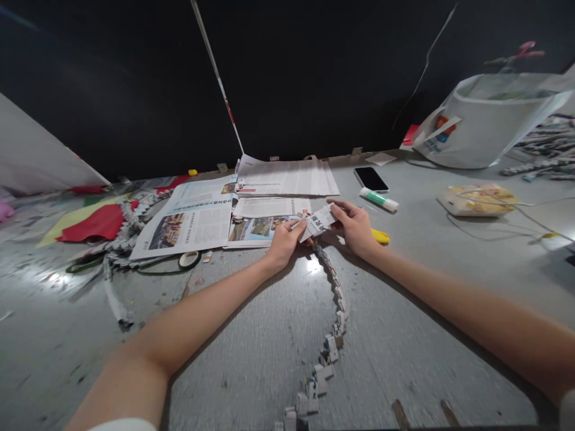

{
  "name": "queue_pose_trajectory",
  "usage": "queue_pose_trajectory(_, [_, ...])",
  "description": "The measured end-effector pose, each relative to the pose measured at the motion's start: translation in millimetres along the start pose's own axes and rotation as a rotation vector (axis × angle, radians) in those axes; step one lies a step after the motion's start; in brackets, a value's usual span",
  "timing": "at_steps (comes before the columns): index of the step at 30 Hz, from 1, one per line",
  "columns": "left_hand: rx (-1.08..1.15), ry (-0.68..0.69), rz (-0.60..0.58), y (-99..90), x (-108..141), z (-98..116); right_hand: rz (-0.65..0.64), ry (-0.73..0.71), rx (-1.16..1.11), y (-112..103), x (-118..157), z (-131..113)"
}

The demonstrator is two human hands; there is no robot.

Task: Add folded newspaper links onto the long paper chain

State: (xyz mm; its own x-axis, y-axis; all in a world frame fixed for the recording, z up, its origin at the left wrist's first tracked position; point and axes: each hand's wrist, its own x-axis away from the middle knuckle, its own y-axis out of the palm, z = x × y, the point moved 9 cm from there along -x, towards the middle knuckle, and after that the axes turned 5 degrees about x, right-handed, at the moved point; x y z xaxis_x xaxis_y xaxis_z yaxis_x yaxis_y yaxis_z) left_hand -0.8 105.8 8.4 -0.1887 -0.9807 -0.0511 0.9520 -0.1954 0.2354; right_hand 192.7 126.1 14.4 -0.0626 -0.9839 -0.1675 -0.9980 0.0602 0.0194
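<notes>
A strip of printed newspaper (320, 220) is stretched between my two hands above the tabletop. My left hand (287, 239) pinches its left end between thumb and fingers. At the strip's right end, my right hand (353, 224) has its fingers closed on the paper. A chain of folded newspaper links (338, 299) curves from just under my hands down to the near table edge; whether either hand also touches it I cannot tell. Beside my right wrist lies a yellow object (380, 236), partly hidden by the hand.
Newspaper sheets (197, 209) lie left and behind my hands. A phone (371, 179) and a glue stick (378, 200) lie right of them, with a soft tissue pack (478, 199) and white bag (485, 129) beyond. Green tape (189, 260) and red paper (96, 224) are at left.
</notes>
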Motion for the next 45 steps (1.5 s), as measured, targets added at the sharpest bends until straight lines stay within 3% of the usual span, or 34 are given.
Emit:
queue_pose_trajectory(5, [-0.011, 0.018, 0.014, -0.4, 0.8, 2.2, -0.048, -0.007, 0.046, 3.5, -1.0, 2.1])
queue_pose_trajectory(12, [0.026, 0.03, -0.055, 8.4, 0.4, 3.8, 0.003, -0.066, 0.14, -1.3, 1.7, -8.5])
queue_pose_trajectory(17, [0.075, 0.01, -0.013, 2.6, -3.2, -1.3, 0.02, -0.114, 0.186, -1.4, 3.1, -14.4])
queue_pose_trajectory(26, [0.115, -0.002, 0.034, -2.2, -2.7, 2.7, -0.032, -0.121, 0.032, 4.2, 3.7, -12.4])
queue_pose_trajectory(38, [0.026, 0.054, -0.151, 18.4, 14.6, 19.3, -0.04, -0.084, -0.08, 1.7, -2.2, -7.0])
queue_pose_trajectory(45, [0.03, 0.067, -0.099, 14.2, 15.8, 19.6, -0.029, -0.094, -0.05, 1.5, -2.2, -9.6])
